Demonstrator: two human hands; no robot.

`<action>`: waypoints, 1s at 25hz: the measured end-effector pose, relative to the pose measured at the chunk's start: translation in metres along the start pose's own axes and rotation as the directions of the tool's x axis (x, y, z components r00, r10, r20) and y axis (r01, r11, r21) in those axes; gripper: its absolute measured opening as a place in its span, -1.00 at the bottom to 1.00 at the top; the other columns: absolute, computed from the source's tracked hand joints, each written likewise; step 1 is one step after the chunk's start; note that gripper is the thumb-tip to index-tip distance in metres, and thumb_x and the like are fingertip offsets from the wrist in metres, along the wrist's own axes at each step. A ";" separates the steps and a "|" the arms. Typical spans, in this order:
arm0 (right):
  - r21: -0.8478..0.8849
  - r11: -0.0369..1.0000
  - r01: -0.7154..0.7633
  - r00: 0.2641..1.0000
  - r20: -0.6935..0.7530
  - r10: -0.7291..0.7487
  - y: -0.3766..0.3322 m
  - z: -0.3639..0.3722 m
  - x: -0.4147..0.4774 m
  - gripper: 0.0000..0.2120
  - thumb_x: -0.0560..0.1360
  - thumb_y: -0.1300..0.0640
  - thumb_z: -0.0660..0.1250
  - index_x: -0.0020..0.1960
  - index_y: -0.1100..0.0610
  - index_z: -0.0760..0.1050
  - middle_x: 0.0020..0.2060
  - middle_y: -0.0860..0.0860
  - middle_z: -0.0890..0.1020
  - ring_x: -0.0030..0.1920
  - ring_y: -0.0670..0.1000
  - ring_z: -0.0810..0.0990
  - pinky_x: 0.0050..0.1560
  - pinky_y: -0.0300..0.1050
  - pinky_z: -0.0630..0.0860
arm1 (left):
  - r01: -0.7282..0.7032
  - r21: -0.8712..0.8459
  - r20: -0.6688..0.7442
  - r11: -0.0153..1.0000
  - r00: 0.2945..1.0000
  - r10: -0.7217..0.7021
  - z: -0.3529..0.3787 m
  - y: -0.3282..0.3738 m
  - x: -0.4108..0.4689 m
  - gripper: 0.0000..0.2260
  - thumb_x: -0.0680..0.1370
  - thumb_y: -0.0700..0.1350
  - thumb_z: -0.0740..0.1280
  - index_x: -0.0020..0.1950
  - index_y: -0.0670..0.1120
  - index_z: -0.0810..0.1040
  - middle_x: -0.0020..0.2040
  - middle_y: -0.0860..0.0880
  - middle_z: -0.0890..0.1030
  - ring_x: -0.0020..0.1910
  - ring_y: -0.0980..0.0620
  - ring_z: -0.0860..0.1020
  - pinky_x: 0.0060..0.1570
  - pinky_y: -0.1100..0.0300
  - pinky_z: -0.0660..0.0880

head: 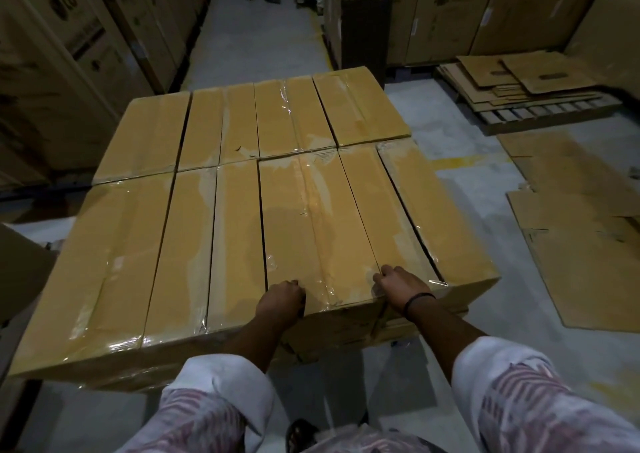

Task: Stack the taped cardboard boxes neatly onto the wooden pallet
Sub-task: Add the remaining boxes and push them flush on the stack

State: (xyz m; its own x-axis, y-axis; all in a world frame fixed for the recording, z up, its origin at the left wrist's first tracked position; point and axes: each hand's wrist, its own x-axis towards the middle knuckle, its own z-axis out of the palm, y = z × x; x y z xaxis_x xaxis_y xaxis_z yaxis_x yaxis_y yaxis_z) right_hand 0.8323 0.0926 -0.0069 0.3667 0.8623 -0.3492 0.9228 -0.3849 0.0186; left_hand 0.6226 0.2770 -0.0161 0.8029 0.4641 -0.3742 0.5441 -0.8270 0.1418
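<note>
My left hand [282, 296] and right hand [401, 284] each curl a grip over the near top edge of one taped box [311, 224] in the front row of the stack [187, 244], fingertips tucked out of sight, the pallet hidden underneath.

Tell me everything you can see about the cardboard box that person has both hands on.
The box is long, narrow, tan cardboard, closed, with glossy clear tape along its middle seam, wrinkled near the ends. It lies flat in the near row of the top layer, tight between neighbouring boxes. The left hand grips its near left corner and the right hand its near right corner, fingers curled over the top edge.
</note>
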 end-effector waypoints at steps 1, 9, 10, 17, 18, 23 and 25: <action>0.007 1.000 -0.004 1.000 -0.009 0.004 0.001 0.002 0.001 -0.67 0.63 0.26 0.17 0.38 0.15 0.39 0.29 0.16 0.43 0.27 0.18 0.45 0.23 0.06 0.49 | 0.023 -0.015 0.013 1.000 1.000 -0.023 0.000 0.001 0.003 -0.80 0.58 -0.16 0.42 0.20 -0.12 0.61 0.09 -0.09 0.62 -0.02 -0.02 0.62 0.00 0.10 0.62; 0.240 0.970 -0.036 0.985 -0.156 0.075 0.015 0.017 -0.015 -0.74 0.62 0.12 0.23 0.25 0.14 0.54 0.29 0.11 0.49 0.26 0.16 0.46 0.15 -0.04 0.44 | -0.232 0.145 -0.021 0.962 0.971 0.237 0.000 0.072 0.035 -0.58 0.59 0.05 0.31 0.42 -0.07 0.45 0.39 -0.13 0.49 0.34 -0.23 0.42 0.32 -0.24 0.36; 0.252 0.966 -0.061 0.979 -0.175 0.108 0.023 0.021 -0.018 -0.71 0.61 0.09 0.23 0.29 0.13 0.53 0.38 0.10 0.45 0.32 0.16 0.42 0.23 -0.02 0.43 | -0.257 0.150 -0.013 0.955 0.965 0.261 0.001 0.089 0.036 -0.58 0.60 0.06 0.31 0.41 -0.07 0.45 0.41 -0.14 0.47 0.36 -0.24 0.40 0.32 -0.21 0.36; 0.079 0.996 -0.041 0.998 -0.052 0.045 0.121 0.031 -0.022 -0.68 0.61 0.04 0.21 0.32 0.09 0.47 0.41 0.06 0.36 0.33 0.13 0.35 0.30 0.06 0.44 | -0.190 -0.068 -0.085 0.979 0.979 0.184 0.002 0.162 0.064 -0.65 0.58 -0.10 0.39 0.35 -0.10 0.47 0.34 -0.14 0.47 0.29 -0.18 0.45 0.17 -0.07 0.53; 0.056 0.998 0.004 1.000 -0.024 -0.003 0.131 0.029 -0.021 -0.68 0.61 0.01 0.22 0.32 0.07 0.47 0.39 0.04 0.37 0.30 0.11 0.36 0.27 0.05 0.47 | -0.161 -0.084 -0.079 0.983 0.985 0.155 -0.001 0.165 0.067 -0.63 0.56 -0.09 0.41 0.34 -0.08 0.46 0.33 -0.14 0.47 0.28 -0.18 0.44 0.17 -0.07 0.54; -0.062 0.962 0.265 0.964 0.024 -0.264 0.165 0.017 -0.013 -0.58 0.57 -0.11 0.22 0.36 0.05 0.43 0.33 0.05 0.43 0.24 0.12 0.40 0.19 0.06 0.48 | -0.012 -0.084 -0.008 0.996 1.000 0.011 -0.009 0.181 0.080 -0.59 0.46 -0.02 0.52 0.25 -0.03 0.50 0.27 -0.08 0.46 0.18 -0.09 0.46 0.15 -0.01 0.56; -0.084 0.936 0.343 0.939 0.029 -0.342 0.171 0.022 -0.010 -0.55 0.55 -0.13 0.26 0.36 0.06 0.42 0.32 0.08 0.43 0.23 0.14 0.41 0.18 0.08 0.49 | 0.054 -0.074 -0.009 0.996 0.998 -0.055 -0.002 0.194 0.082 -0.58 0.47 -0.03 0.51 0.28 -0.05 0.50 0.28 -0.08 0.45 0.18 -0.10 0.46 0.17 -0.03 0.56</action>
State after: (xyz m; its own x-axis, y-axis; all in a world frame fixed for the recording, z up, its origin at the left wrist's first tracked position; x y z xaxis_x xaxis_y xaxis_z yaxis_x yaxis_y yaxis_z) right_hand 0.9840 0.0115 -0.0207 0.0255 0.9321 -0.3614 0.9990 -0.0366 -0.0239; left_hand 0.7950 0.1551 -0.0173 0.7738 0.5117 -0.3734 0.6035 -0.7747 0.1888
